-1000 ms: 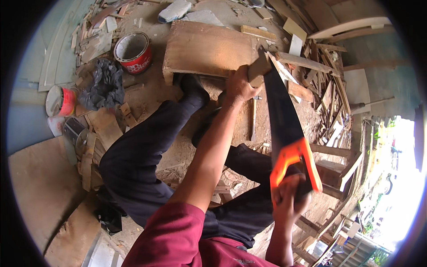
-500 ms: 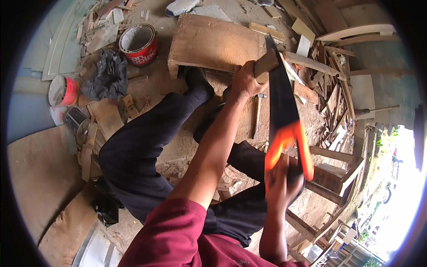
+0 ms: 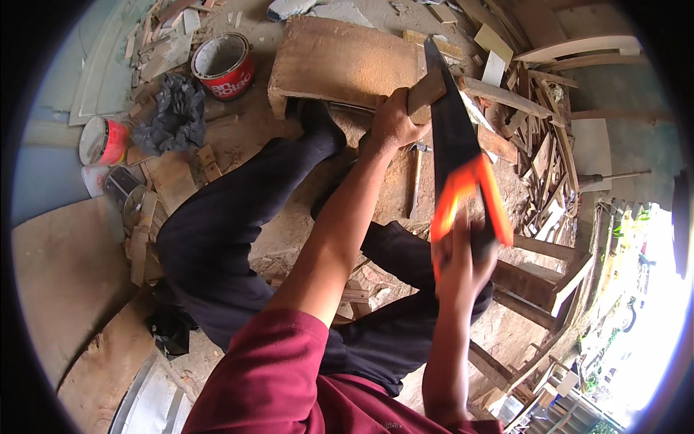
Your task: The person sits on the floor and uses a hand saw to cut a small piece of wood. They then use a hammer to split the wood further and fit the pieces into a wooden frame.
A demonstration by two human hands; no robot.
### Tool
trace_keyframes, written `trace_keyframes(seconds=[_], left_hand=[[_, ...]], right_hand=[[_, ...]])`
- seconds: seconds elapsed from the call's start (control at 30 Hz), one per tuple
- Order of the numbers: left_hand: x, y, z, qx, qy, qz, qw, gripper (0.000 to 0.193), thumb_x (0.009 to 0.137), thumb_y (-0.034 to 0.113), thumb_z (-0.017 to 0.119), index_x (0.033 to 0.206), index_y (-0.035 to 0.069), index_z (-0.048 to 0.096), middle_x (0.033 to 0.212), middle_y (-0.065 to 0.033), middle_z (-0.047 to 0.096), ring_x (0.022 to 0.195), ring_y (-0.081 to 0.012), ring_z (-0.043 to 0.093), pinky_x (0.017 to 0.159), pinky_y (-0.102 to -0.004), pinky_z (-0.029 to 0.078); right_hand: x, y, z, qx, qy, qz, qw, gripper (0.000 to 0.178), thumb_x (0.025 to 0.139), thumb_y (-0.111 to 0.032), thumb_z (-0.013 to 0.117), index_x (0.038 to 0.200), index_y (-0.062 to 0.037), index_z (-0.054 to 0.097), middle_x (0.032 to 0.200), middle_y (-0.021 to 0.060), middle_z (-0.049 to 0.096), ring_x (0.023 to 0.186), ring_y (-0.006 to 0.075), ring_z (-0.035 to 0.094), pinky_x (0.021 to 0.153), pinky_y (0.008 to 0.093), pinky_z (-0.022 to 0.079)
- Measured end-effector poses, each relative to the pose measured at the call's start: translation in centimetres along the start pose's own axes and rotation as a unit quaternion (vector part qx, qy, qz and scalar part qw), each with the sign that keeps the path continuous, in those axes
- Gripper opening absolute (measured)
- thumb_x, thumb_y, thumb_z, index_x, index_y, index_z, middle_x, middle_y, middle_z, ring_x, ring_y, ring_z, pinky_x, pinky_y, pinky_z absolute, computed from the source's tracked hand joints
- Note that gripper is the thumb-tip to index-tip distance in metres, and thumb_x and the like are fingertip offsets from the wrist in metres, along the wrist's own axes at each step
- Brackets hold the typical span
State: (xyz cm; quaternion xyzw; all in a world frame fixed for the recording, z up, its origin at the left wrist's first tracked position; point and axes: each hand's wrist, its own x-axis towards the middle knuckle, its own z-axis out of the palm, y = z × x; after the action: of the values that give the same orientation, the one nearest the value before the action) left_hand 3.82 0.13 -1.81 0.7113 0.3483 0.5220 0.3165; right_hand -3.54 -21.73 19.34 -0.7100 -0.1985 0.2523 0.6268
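At the right end of the low wooden desk [image 3: 336, 61], the left hand [image 3: 397, 121] grips a wood block [image 3: 426, 96], apparently to steady it. The right hand [image 3: 464, 260] grasps the orange-handled saw [image 3: 452, 130], its blade seemingly against the block's right end.

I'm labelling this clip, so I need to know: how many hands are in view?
2: the left hand grips the wood block, and the right hand is on the saw by its orange handle. No other hand shows.
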Motion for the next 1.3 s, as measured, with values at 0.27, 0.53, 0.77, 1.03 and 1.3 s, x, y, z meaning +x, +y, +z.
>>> trace_keyframes(seconds=[0.27, 0.53, 0.77, 1.03, 1.3], left_hand=[[-0.2, 1.9, 0.4, -0.036, -0.003, -0.056, 0.998, 0.051, 0.065, 0.037, 0.080, 0.098, 0.004, 0.058, 0.088, -0.0168, 0.064, 0.083, -0.0376, 0.063, 0.083, -0.0465, 0.046], [-0.1, 0.9, 0.0, -0.042, -0.014, -0.043, 0.998, 0.053, 0.063, 0.032, 0.080, 0.101, 0.003, 0.057, 0.091, -0.0159, 0.064, 0.085, -0.0362, 0.063, 0.083, -0.0467, 0.044], [-0.7, 1.7, -0.5, -0.006, -0.003, -0.054, 0.999, 0.052, 0.065, 0.035, 0.080, 0.099, 0.003, 0.059, 0.088, -0.0159, 0.063, 0.083, -0.0368, 0.063, 0.079, -0.0453, 0.047], [-0.3, 1.0, 1.1, -0.048, -0.026, -0.046, 0.997, 0.049, 0.064, 0.032, 0.080, 0.098, 0.004, 0.059, 0.092, -0.0163, 0.063, 0.086, -0.0362, 0.063, 0.082, -0.0461, 0.047], [0.0, 0.6, 1.0, -0.020, 0.023, 0.004, 1.000, 0.051, 0.064, 0.031, 0.080, 0.098, 0.002, 0.057, 0.090, -0.0162, 0.061, 0.084, -0.0375, 0.061, 0.081, -0.0485, 0.045]], right_hand=[[4.4, 1.0, 0.5, 0.023, 0.101, 0.027, 0.994, 0.020, 0.092, -0.014, 0.064, 0.078, -0.0080, 0.051, 0.059, -0.0043, 0.045, 0.048, 0.0043, 0.042, 0.047, 0.0203, 0.038], [1.4, 1.9, 0.4, 0.020, 0.018, 0.000, 1.000, 0.019, 0.092, -0.010, 0.063, 0.085, -0.0110, 0.045, 0.059, -0.0044, 0.039, 0.045, 0.0039, 0.035, 0.039, 0.0220, 0.029], [0.5, 0.1, -1.9, -0.007, 0.038, 0.050, 0.998, 0.022, 0.093, -0.006, 0.057, 0.079, -0.0150, 0.042, 0.054, -0.0048, 0.034, 0.041, 0.0048, 0.033, 0.037, 0.0226, 0.029], [7.2, -0.2, 1.5, -0.010, 0.005, 0.011, 1.000, 0.019, 0.090, -0.009, 0.063, 0.079, -0.0093, 0.047, 0.057, -0.0043, 0.041, 0.044, 0.0045, 0.039, 0.038, 0.0215, 0.030], [-1.1, -2.8, -1.4, -0.067, 0.023, 0.018, 0.997, 0.017, 0.093, -0.011, 0.060, 0.083, -0.0100, 0.045, 0.057, -0.0045, 0.037, 0.042, 0.0031, 0.033, 0.038, 0.0203, 0.028]])
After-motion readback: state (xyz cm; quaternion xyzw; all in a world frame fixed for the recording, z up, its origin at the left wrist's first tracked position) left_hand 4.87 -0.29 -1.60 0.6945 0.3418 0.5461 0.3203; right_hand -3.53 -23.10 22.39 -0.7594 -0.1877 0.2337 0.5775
